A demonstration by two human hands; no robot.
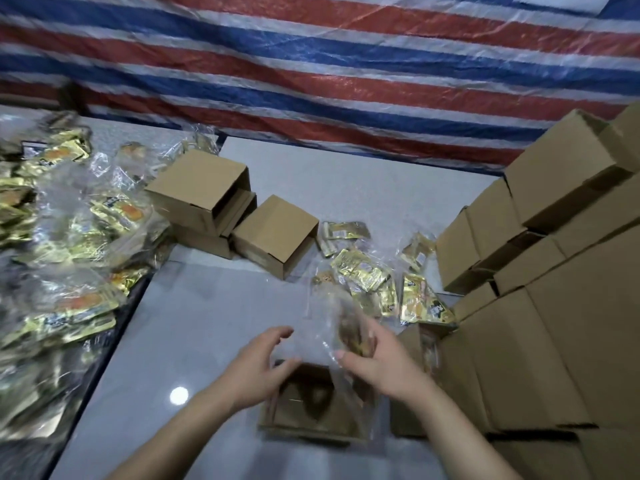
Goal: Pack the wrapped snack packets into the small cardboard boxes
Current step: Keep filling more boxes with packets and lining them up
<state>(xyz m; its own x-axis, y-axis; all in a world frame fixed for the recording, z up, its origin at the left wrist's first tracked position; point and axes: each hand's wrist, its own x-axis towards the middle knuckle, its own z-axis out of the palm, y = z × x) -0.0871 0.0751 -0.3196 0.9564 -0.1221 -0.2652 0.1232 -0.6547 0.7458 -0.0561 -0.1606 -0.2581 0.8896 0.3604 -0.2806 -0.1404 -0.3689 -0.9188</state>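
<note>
We take the open box point(311, 407) under our hands as the landmark. It stands on the desk point(194, 323) with its mouth up, and through the blur we cannot tell whether anything lies inside yet.

We judge the packing well short of done. Left of the box a large heap of gold packets point(65, 244) in clear wrap waits; beyond it and to the right a smaller scatter of packets point(367, 271) lies loose. Two empty-looking boxes point(242, 213) rest on their sides beyond the box, and a stack of cartons point(540, 271) rises to its right; whether those are filled we cannot say.

Our right hand point(377, 362) grips a clear-wrapped packet point(349, 334) directly above the box's far right corner, thumb pinching the film. Our left hand point(263, 365) hovers over the near left rim, fingers relaxed and spread, touching the film's edge at most and holding nothing firmly.
</note>
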